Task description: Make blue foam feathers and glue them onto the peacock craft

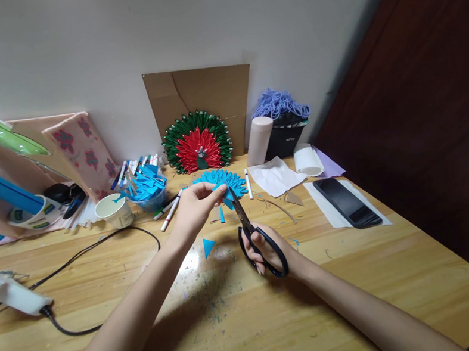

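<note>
My left hand (197, 206) pinches a small piece of blue paper (229, 199) between thumb and fingers. My right hand (270, 248) is closed through the black handles of a pair of scissors (239, 211). Their blades point up and away, right at the edge of the blue piece. Just behind, a fan of blue pointed pieces (235, 180) lies on the table, partly hidden by my left hand. A loose blue triangle (209, 246) and a narrow blue scrap (222, 215) rest on the wood nearby.
A red and green peacock (199, 145) leans on cardboard (210, 89) at the wall. Leftward are a tub of blue pieces (149, 190), a paper cup (114, 213) and a corded white glue gun (14, 293). A phone (348, 204) lies on the right, with white tissue (278, 177) behind it.
</note>
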A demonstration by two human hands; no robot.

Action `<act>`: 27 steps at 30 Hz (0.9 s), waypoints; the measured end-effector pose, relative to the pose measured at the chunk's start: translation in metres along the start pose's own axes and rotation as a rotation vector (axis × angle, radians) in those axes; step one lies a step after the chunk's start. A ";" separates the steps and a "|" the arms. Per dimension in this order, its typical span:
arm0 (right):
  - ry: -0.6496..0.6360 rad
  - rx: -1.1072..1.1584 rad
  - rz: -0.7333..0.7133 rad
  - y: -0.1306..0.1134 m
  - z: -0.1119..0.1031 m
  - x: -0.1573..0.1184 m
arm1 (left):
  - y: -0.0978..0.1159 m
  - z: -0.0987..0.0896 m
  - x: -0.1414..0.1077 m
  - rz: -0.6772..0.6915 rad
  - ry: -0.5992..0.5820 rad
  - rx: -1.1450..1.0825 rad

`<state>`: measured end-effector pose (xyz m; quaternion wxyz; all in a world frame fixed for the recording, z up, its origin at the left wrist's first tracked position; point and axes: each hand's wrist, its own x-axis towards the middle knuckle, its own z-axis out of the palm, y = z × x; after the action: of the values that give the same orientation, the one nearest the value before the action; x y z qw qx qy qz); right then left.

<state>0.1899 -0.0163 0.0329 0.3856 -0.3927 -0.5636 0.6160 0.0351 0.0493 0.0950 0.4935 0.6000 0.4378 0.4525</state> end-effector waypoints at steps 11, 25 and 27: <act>-0.041 0.051 0.018 0.006 0.001 -0.002 | 0.000 0.001 0.001 -0.037 -0.033 0.024; 0.013 -0.003 0.022 0.001 0.001 -0.002 | -0.001 -0.001 0.002 -0.048 -0.063 0.051; 0.026 -0.017 0.021 -0.001 0.001 -0.002 | -0.001 -0.001 0.002 -0.048 -0.063 0.057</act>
<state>0.1897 -0.0189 0.0342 0.3830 -0.4099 -0.5596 0.6100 0.0344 0.0517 0.0948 0.5005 0.6170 0.4492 0.4086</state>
